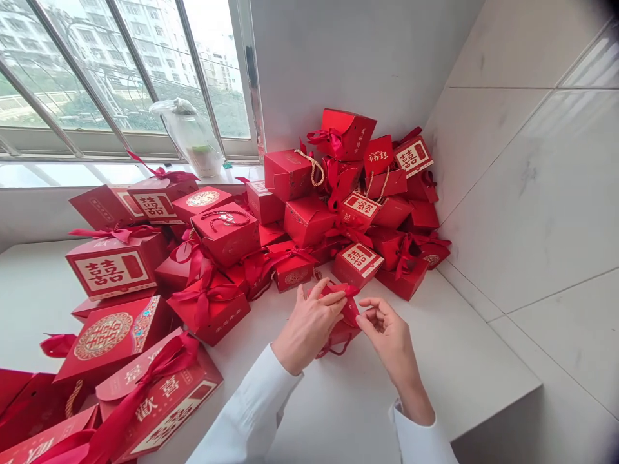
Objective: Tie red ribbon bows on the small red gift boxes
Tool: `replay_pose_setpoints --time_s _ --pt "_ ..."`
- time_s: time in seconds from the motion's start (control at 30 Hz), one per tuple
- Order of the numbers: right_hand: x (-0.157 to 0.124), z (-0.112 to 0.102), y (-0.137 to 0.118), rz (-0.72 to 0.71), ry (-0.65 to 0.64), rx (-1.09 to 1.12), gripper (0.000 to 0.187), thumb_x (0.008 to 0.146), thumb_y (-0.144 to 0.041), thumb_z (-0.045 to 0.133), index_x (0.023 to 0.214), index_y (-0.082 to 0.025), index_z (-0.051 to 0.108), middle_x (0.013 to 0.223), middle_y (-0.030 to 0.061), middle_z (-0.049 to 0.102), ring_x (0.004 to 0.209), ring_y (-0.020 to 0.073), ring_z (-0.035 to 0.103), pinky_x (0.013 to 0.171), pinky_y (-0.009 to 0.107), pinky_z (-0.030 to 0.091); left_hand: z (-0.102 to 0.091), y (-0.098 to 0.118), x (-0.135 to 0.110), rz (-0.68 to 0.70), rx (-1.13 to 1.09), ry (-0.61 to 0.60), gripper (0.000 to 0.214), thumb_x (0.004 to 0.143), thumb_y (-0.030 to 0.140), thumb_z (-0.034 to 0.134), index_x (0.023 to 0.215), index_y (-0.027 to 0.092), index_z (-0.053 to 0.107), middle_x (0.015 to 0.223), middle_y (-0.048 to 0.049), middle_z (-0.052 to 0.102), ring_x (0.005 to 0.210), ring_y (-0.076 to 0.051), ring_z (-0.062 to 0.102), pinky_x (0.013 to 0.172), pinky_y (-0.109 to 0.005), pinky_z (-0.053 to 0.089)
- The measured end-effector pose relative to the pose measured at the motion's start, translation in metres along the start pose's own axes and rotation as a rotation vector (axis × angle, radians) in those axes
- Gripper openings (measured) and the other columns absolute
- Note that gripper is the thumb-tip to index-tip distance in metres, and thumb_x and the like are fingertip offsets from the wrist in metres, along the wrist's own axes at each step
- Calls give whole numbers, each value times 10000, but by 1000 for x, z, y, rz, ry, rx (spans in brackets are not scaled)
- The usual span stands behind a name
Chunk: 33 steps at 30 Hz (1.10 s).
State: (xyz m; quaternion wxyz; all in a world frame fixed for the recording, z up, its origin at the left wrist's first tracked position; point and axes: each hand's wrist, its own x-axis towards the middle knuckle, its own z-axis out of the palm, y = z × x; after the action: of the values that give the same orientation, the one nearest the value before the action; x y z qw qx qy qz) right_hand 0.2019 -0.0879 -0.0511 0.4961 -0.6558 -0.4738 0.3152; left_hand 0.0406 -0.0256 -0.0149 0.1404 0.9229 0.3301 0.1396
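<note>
A small red gift box (346,317) with a red ribbon sits on the white counter (464,361) right in front of me. My left hand (312,325) lies over its left side, fingers curled onto the ribbon at the top. On the box's right side, my right hand (389,335) pinches the ribbon between thumb and fingertips. Both arms wear white sleeves. Most of the box is hidden behind my left hand.
A big heap of red gift boxes (309,219) with ribbons and cord handles fills the corner and the counter's left side. A clear plastic bag (191,132) stands on the window sill. A tiled wall (532,180) rises on the right; the counter's edge (503,403) runs at lower right.
</note>
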Motion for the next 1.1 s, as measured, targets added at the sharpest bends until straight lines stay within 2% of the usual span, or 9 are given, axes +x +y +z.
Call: replay_pose_setpoints --time_s 0.13,0.27,0.43,0.5,0.63,0.7,0.77,0.9,1.1 --pt "-8 0 -11 -34 6 -139 157 807 -342 576 930 -245 575 622 -29 577 561 147 500 566 251 415 -7 3 -1 -28 -102 -45 316 951 189 341 1125 241 600 1268 -79 589 1347 -341 293 988 -713 244" --pt "-10 -17 -16 -32 -63 -288 132 799 -383 587 847 -262 606 600 -23 570 524 151 478 528 258 391 -15 5 -3 -49 -152 -58 353 942 169 337 1159 285 591 1394 -34 489 1379 -355 235 1000 -716 248" --pt "-1 -45 -9 8 -75 -347 221 804 -468 562 783 -258 626 676 11 610 573 171 500 515 265 385 -23 -12 -9 -185 -183 136 375 899 242 495 1271 287 521 1332 -82 519 1269 -270 441 1049 -489 377" --pt "4 -48 -4 16 -89 -337 246 811 -487 550 820 -255 630 772 24 646 595 172 512 558 280 412 -24 -18 -11 -233 -216 120 592 814 302 627 1365 241 419 1379 -136 449 1275 -286 433 1049 -449 388" --pt "14 -45 5 -43 -302 -253 286 843 -503 520 933 -259 640 949 32 669 754 200 587 700 307 450 -23 -9 -9 -265 -228 -68 1137 610 402 787 1491 192 98 1497 -241 204 1391 -391 183 1050 -584 311" --pt "18 -45 10 -77 -415 -221 301 863 -503 496 937 -258 653 961 32 674 814 212 601 745 314 450 -22 3 -1 -259 -153 -142 1243 555 445 805 1494 222 21 1512 -253 145 1396 -446 79 1004 -697 243" --pt "22 -50 16 -85 -434 -225 313 861 -510 500 910 -251 668 937 35 681 797 217 604 738 319 452 -21 15 9 -243 -55 -207 1283 516 466 816 1492 238 15 1507 -263 147 1383 -487 52 957 -767 175" --pt "28 -67 28 -82 -335 -254 297 823 -515 560 894 -251 676 923 34 687 722 205 600 667 312 457 -26 22 19 -240 -10 -233 1200 556 483 787 1489 227 78 1448 -263 283 1349 -487 175 922 -776 210" --pt "42 -60 29 -93 -290 -39 360 813 -529 574 1009 -230 615 892 45 670 801 208 623 712 315 486 -28 -3 3 -432 -265 98 691 738 403 665 1335 141 436 1198 -170 568 1122 -312 540 936 -429 444"
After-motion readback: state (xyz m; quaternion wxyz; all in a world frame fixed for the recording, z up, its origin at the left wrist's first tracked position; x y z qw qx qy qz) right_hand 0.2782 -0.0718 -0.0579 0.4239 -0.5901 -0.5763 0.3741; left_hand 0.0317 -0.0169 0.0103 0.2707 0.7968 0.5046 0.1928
